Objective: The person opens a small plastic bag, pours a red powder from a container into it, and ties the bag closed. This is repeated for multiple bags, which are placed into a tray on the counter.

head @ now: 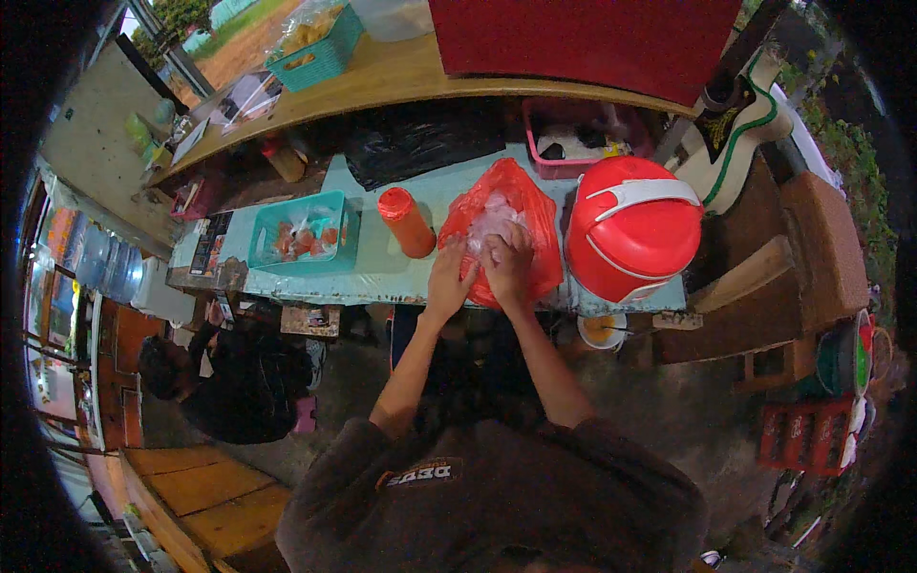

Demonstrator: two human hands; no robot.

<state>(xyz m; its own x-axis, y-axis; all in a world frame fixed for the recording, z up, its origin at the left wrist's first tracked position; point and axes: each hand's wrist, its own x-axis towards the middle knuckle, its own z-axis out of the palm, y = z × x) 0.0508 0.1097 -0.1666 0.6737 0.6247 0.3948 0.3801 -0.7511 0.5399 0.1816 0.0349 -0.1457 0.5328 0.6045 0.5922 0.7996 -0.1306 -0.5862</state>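
Note:
An opened-out red plastic bag [541,208] lies on the light blue counter, with clear plastic bags [499,211] bunched inside it. My left hand [450,278] rests at the bag's left side, fingers against the red plastic. Over the clear plastic is my right hand [509,265], its fingers bent; whether they grip it cannot be told. Left of the bag stands an orange squeeze bottle [407,223] with a red top. A red round container with a white handle [634,229] stands close on the right.
Farther left, a teal plastic basket [347,233] holds small bags with orange contents. A pink tray [566,168] and black plastic [423,147] lie behind, under a wooden shelf [401,71]. A person in black [236,379] sits at the left. A white bucket [603,333] is below the counter's edge.

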